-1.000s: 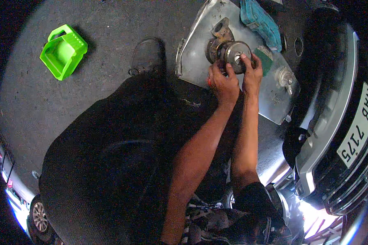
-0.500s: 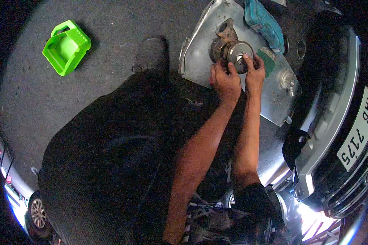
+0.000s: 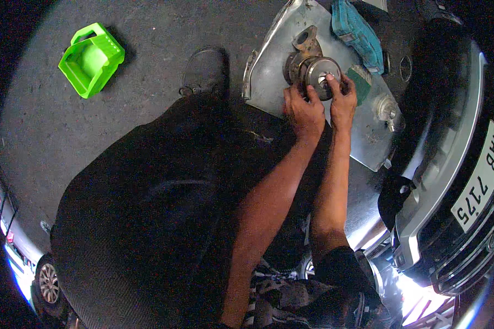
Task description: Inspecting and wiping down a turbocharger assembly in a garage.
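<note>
My left hand (image 3: 307, 112) curls round the lower left of a rusty metal part with a flanged pipe (image 3: 305, 38) and a shiny round housing (image 3: 323, 66) at its front. My right hand (image 3: 343, 103) grips the housing from the right, a finger at its central opening. The part rests on a bent silver metal sheet (image 3: 274, 82). A green pad (image 3: 364, 85) lies right of the housing, a small silver metal fitting (image 3: 387, 111) farther right and a teal, flat, folded-looking item (image 3: 355, 35) at the back of the sheet. Some fingertips are hidden behind the part.
A bright green plastic tray (image 3: 89, 66) with a handle lies on the dark concrete floor (image 3: 142, 71) at left. My shoe (image 3: 206, 71) is left of the sheet. A car's front bumper (image 3: 444, 164) is close on the right; a wheel (image 3: 49, 282) shows at lower left.
The view has shifted slightly, so the sheet and part appear a little farther right. Both my hands stay on the part, with only slight finger movement.
</note>
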{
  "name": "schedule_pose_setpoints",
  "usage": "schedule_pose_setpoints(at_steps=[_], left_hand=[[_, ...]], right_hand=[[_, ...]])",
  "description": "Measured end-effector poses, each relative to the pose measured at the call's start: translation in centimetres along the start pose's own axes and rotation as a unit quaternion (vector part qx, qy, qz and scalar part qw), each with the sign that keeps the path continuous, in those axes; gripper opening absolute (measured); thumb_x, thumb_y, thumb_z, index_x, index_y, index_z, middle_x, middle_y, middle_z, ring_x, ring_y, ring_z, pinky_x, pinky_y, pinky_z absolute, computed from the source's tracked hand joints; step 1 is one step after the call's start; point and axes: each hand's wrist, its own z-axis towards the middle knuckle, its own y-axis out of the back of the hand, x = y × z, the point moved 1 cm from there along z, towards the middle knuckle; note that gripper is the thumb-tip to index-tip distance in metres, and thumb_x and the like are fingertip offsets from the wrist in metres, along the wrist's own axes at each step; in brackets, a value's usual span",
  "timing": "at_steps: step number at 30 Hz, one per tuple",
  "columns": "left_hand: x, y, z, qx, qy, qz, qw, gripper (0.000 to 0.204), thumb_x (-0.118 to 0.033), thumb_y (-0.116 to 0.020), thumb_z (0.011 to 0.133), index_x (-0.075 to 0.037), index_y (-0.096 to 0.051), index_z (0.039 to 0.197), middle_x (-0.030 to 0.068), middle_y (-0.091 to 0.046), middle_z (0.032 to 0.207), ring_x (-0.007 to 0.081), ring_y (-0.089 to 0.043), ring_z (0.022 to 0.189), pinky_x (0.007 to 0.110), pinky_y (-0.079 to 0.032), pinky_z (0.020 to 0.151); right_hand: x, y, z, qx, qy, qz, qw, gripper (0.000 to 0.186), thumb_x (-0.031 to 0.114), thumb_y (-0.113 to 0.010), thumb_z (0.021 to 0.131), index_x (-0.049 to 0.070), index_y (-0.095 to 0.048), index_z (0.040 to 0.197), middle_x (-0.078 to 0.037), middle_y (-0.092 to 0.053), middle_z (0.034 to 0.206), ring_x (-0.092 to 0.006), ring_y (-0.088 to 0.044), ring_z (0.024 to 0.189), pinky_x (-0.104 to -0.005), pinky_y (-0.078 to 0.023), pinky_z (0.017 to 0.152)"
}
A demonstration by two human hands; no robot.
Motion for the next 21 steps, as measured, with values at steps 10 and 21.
schedule_pose_setpoints(at_steps=[10, 21], left_hand=[[0.10, -0.13, -0.14, -0.002, -0.004, 0.017, 1.000, 0.035, -0.019, -0.059, 0.087, 0.006, -0.057, 0.112, 0.0254, -0.056, 0.104, 0.0427, -0.056, 0.099, 0.050, -0.043, 0.086], [-0.05, 0.04, -0.05, 0.024, 0.013, 0.020, 0.999, 0.038, -0.018, -0.061, 0.085, 0.004, -0.057, 0.116, 0.0241, -0.056, 0.106, 0.0421, -0.056, 0.101, 0.049, -0.044, 0.087]], right_hand=[[0.64, -0.34, -0.31, -0.008, 0.020, 0.002, 1.000, 0.067, 0.038, -0.078, 0.078, -0.009, -0.055, 0.120, -0.022, -0.060, 0.117, -0.0284, -0.056, 0.110, -0.0364, -0.042, 0.098], [-0.09, -0.14, -0.03, 0.002, 0.016, 0.011, 1.000, 0.065, 0.036, -0.078, 0.078, -0.008, -0.056, 0.121, -0.020, -0.061, 0.115, -0.0268, -0.057, 0.106, -0.0354, -0.043, 0.095]])
